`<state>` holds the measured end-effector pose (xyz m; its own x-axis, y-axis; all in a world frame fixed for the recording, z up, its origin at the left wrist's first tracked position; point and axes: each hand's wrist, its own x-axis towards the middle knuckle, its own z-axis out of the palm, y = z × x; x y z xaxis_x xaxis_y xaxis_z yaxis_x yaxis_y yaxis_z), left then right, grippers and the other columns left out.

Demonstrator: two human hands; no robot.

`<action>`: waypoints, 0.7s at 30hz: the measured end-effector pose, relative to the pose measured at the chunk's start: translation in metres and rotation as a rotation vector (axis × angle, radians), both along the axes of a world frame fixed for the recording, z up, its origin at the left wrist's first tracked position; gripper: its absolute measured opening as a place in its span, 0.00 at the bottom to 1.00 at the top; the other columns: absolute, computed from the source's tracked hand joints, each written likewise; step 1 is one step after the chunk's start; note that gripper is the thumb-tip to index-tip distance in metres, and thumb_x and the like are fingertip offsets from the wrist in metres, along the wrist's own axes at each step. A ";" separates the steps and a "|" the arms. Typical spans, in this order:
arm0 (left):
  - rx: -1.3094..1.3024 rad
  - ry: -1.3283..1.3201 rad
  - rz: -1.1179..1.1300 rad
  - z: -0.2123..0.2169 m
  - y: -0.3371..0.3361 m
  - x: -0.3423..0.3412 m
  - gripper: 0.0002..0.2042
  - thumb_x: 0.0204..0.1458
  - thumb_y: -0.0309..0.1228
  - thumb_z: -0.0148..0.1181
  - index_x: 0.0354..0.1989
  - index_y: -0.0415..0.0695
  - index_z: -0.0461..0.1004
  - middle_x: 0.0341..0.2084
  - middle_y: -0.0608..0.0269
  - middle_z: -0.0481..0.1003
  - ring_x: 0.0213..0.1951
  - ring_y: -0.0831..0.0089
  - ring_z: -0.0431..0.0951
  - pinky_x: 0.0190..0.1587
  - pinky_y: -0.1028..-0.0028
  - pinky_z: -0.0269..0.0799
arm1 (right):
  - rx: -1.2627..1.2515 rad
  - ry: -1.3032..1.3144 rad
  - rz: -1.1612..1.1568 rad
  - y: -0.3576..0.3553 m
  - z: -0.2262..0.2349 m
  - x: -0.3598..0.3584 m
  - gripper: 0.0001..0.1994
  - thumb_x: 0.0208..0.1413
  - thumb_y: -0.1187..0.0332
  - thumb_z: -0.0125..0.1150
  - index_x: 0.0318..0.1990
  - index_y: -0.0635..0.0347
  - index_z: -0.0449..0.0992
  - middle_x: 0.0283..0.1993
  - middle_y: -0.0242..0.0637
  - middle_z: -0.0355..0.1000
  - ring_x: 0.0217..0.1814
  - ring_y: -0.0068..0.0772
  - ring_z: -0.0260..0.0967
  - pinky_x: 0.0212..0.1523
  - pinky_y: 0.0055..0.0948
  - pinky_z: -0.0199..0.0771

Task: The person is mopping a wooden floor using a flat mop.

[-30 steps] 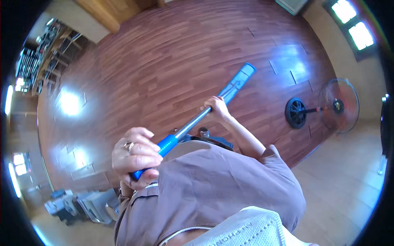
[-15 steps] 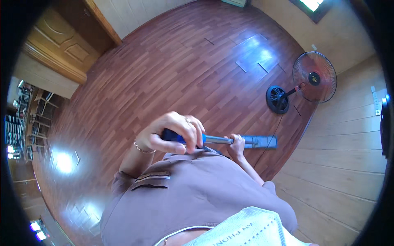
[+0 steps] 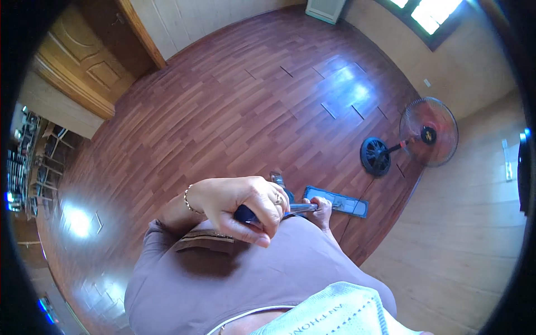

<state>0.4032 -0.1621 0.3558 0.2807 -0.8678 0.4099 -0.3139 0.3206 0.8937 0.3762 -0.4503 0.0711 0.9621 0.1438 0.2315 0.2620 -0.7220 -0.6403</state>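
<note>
A flat mop is in both of my hands. My left hand (image 3: pixel 240 202), with a bracelet at the wrist and a ring, wraps the dark blue grip (image 3: pixel 244 214) at the top of its handle, close to my chest. Farther down, my right hand (image 3: pixel 320 213) closes around the metal pole (image 3: pixel 302 207). Beyond that hand the blue rectangular mop head (image 3: pixel 353 205) lies on the wood-plank floor (image 3: pixel 223 117), its far part angled toward the right wall. My right hand and the pole cover some of the mop head.
A black standing fan (image 3: pixel 429 134) on a round base (image 3: pixel 376 157) stands right of the mop, near the wall. One foot (image 3: pixel 277 178) shows past my left hand. A wooden door (image 3: pixel 84 61) is at the far left, with chairs (image 3: pixel 47 176) below it.
My left hand has come nearer my chest with the grip. The mop head has turned, its right end now nearer me. A foot has come into sight, and the view has shifted slightly.
</note>
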 end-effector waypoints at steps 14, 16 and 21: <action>0.053 -0.034 0.747 -0.010 -0.018 0.048 0.08 0.50 0.26 0.60 0.20 0.41 0.74 0.17 0.65 0.70 0.24 0.69 0.70 0.51 0.64 0.62 | -0.107 0.021 0.458 0.024 -0.011 0.222 0.10 0.46 0.59 0.67 0.25 0.52 0.75 0.34 0.33 0.73 0.44 0.41 0.68 0.49 0.43 0.58; 0.013 0.068 0.927 -0.032 -0.025 0.048 0.07 0.50 0.25 0.61 0.21 0.40 0.74 0.19 0.66 0.72 0.25 0.72 0.70 0.54 0.64 0.60 | -0.215 0.018 0.464 0.036 -0.021 0.254 0.10 0.46 0.56 0.68 0.26 0.50 0.76 0.36 0.32 0.73 0.48 0.42 0.67 0.48 0.47 0.59; -0.013 0.161 1.320 -0.096 -0.057 0.048 0.04 0.47 0.21 0.64 0.25 0.41 0.75 0.24 0.66 0.75 0.34 0.73 0.72 0.56 0.62 0.57 | -0.420 0.116 0.551 0.058 -0.053 0.331 0.12 0.40 0.53 0.71 0.29 0.43 0.76 0.38 0.29 0.71 0.52 0.42 0.66 0.48 0.50 0.61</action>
